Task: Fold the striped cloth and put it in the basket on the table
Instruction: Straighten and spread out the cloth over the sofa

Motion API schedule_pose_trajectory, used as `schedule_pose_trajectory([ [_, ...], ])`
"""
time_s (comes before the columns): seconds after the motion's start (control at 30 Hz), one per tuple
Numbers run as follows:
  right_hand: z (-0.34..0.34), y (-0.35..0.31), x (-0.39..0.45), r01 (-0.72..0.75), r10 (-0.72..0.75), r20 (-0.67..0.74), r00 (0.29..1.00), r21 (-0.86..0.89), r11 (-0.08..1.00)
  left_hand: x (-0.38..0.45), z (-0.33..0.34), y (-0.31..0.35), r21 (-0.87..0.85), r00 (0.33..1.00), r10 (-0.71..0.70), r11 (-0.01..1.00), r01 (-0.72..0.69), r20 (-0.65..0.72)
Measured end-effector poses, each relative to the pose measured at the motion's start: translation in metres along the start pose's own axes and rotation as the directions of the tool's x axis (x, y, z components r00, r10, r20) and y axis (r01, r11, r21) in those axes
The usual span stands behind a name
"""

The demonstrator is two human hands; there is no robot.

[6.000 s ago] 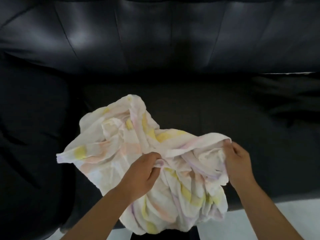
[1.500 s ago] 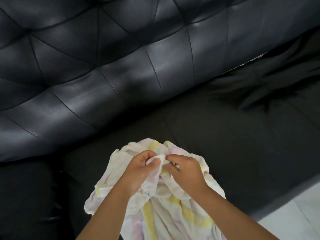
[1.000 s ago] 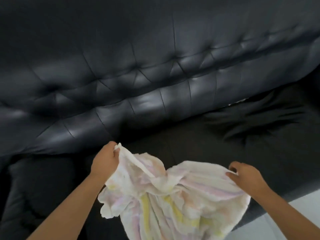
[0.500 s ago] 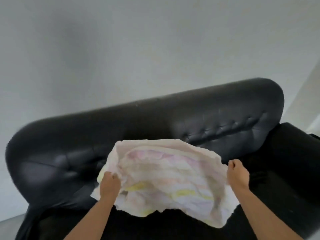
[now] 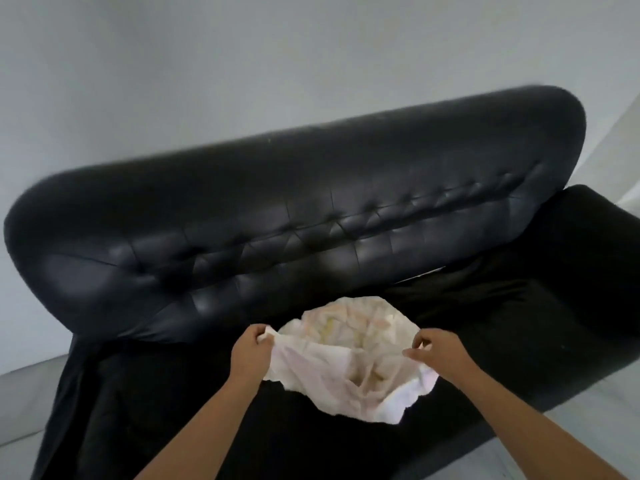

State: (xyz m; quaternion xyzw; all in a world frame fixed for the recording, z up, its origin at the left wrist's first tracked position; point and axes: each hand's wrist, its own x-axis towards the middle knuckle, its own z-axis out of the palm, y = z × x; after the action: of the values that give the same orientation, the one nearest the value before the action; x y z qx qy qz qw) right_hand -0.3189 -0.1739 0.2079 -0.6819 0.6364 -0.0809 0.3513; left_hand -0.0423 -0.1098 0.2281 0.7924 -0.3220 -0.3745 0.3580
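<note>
The striped cloth (image 5: 349, 358), white with faint yellow, pink and peach bands, hangs crumpled between my two hands above the sofa seat. My left hand (image 5: 251, 353) pinches its left edge with closed fingers. On the other side, my right hand (image 5: 438, 353) pinches the right edge. The cloth sags in the middle and its far part billows up toward the backrest. No basket or table is in view.
A black tufted leather sofa (image 5: 311, 220) fills the middle of the view, its seat (image 5: 519, 323) under the cloth. A grey wall (image 5: 242, 64) stands behind it. Pale floor (image 5: 20, 403) shows at the left and lower right.
The cloth was bunched in both hands, then pulled apart and lifted spread in front of me. Now it has dropped lower toward the seat and sags loosely between my hands.
</note>
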Motion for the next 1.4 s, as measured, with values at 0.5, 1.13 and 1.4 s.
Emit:
schedule_pose_trajectory([
  [0.5,0.0,0.061,0.004,0.158,0.224,0.382,0.897,-0.75,0.643,0.017,-0.002,-0.049,0.363,0.985,-0.121,0.929,0.069,0.122],
  [1.13,-0.016,0.027,0.013,0.238,0.363,0.577,0.731,-0.715,0.657,0.028,-0.003,-0.053,0.136,0.969,-0.237,0.965,0.226,0.07],
  [1.4,-0.02,0.034,0.025,0.149,0.175,0.381,0.908,-0.683,0.715,0.025,0.0,-0.055,0.394,0.989,-0.07,0.919,0.013,0.131],
])
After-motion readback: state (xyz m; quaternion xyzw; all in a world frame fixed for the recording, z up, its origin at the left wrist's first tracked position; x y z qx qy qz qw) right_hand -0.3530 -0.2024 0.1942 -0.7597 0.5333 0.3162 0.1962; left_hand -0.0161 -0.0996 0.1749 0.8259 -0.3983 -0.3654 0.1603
